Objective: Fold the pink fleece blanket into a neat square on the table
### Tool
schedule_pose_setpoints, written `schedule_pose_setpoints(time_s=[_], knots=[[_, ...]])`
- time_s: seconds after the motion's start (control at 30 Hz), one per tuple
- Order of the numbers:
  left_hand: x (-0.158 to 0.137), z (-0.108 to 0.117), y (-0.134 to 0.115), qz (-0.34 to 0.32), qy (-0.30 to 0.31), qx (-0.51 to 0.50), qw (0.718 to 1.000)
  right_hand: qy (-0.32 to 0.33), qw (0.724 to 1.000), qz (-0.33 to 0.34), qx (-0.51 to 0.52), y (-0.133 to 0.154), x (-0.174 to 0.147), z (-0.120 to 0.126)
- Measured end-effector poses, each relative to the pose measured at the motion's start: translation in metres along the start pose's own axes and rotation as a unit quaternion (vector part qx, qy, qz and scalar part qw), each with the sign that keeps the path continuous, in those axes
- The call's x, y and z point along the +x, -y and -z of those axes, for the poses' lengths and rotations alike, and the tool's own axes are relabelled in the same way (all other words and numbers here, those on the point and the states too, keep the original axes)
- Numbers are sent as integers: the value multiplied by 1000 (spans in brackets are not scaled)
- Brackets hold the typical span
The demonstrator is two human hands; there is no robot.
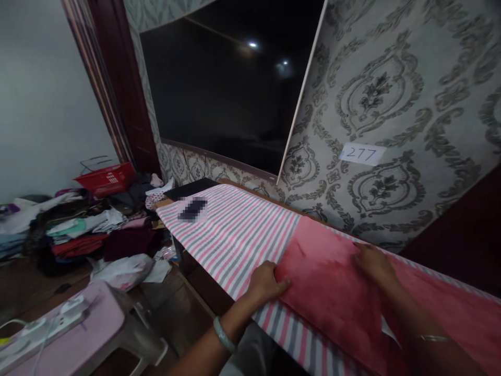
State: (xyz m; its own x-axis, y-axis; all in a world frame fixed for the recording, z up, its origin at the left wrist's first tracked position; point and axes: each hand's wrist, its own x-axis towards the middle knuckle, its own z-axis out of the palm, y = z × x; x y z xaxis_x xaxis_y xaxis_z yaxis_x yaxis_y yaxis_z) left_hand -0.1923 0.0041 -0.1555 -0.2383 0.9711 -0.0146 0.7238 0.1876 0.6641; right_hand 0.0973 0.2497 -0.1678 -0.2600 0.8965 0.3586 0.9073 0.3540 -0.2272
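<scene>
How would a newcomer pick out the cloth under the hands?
Below the large dark screen lies a long striped cloth. On it, the left hand and right hand touch the red cloth. Its blotchy pink-red surface, free of stripes, sets it apart from the white, pink and grey bands beneath.

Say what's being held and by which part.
Left hand touches the red cloth at its left edge, right hand near its far edge; whether either grips cannot be told.
</scene>
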Motion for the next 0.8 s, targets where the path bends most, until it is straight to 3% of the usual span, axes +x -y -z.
schedule_pose_setpoints(time_s=[0.17, 0.3, 0.63, 0.8], knots=[[-4, -6, 0, -13, -4, -12, 1000, 42, 998, 46, 23, 57, 46, -11], [-8, -8, -4, -7, -2, -3, 1000, 63, 995, 30, 77, 84, 72, -28], [-7, -10, -4, 25, 23, -9, 999, 142, 981, 2, 130, 103, 99, -42], [-7, -13, -2, 23, 12, -28, 999, 210, 947, 3, 242, 101, 102, -38]])
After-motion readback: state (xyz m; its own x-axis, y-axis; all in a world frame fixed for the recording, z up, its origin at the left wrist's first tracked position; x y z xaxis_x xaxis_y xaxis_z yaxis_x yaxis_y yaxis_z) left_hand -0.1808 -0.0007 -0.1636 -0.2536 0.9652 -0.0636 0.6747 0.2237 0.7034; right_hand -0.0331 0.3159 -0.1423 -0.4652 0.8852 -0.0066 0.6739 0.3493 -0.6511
